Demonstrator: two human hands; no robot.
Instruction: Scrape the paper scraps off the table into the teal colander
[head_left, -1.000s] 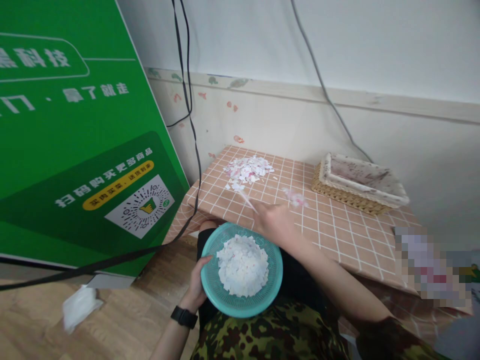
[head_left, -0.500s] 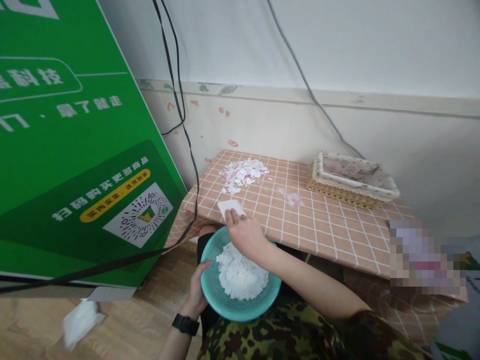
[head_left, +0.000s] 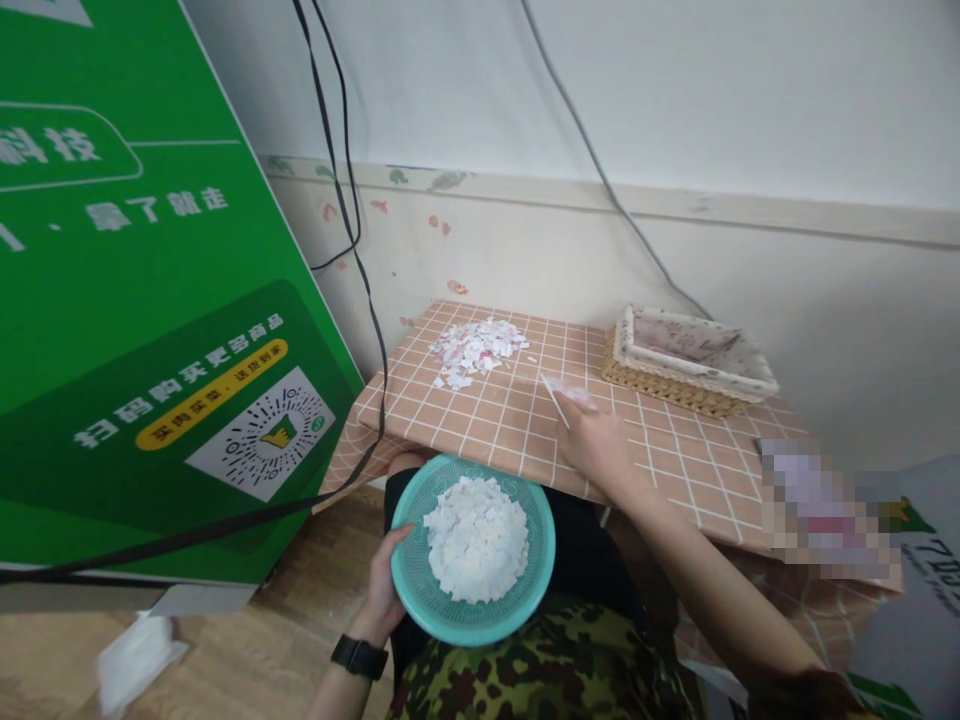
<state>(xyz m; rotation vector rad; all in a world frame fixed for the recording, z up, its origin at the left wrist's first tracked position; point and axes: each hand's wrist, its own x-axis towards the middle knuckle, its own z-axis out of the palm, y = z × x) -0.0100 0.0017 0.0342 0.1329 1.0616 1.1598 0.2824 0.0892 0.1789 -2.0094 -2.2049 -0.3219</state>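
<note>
My left hand (head_left: 385,578) is closed on the left rim of a round teal plastic strainer basket (head_left: 541,575), thumb over the edge. The basket sits at my lap and holds a heap of white paper scraps (head_left: 477,538). Over the table's front part, my right hand (head_left: 594,440) pinches a thin white card (head_left: 553,400), seen nearly edge-on. Just beyond the card lies a small patch of pinkish-white bits (head_left: 579,394), partly hidden by my fingers. To the left on the table is a larger pile of white and pink paper scraps (head_left: 480,345).
A wicker basket with a cloth lining (head_left: 675,385) stands at the table's back right. The table (head_left: 517,430) has a brown checked cloth. A green sign panel (head_left: 150,330) and a hanging black strap (head_left: 379,330) are on the left. White plastic (head_left: 139,660) lies on the floor.
My right hand has moved right with the card, from above the teal basket to beside the pinkish bits. My left hand keeps its hold on the rim. The view has shifted slightly.
</note>
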